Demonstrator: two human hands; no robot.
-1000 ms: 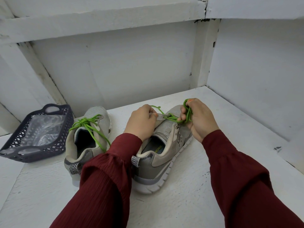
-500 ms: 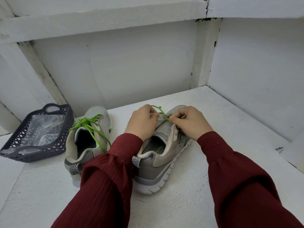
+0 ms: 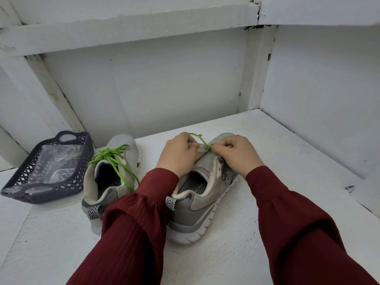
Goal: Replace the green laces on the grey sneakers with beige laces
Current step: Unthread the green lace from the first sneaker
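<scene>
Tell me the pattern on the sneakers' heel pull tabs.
Black-and-white zigzag stripes, clearest in the head view on the heel tab of the sneaker being unlaced.

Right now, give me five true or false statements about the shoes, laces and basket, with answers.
1. The left lace is knotted on the left shoe. True.
2. Both hands are at the right shoe. True: the left hand grips it near the tongue, and the right hand pinches the right lace.
3. The basket stands right of the shoes. False: it stands left of them.
4. The basket is empty. False: clear plastic lies in it.
5. A beige lace is threaded in the right shoe. False: only green lace shows there.
</scene>
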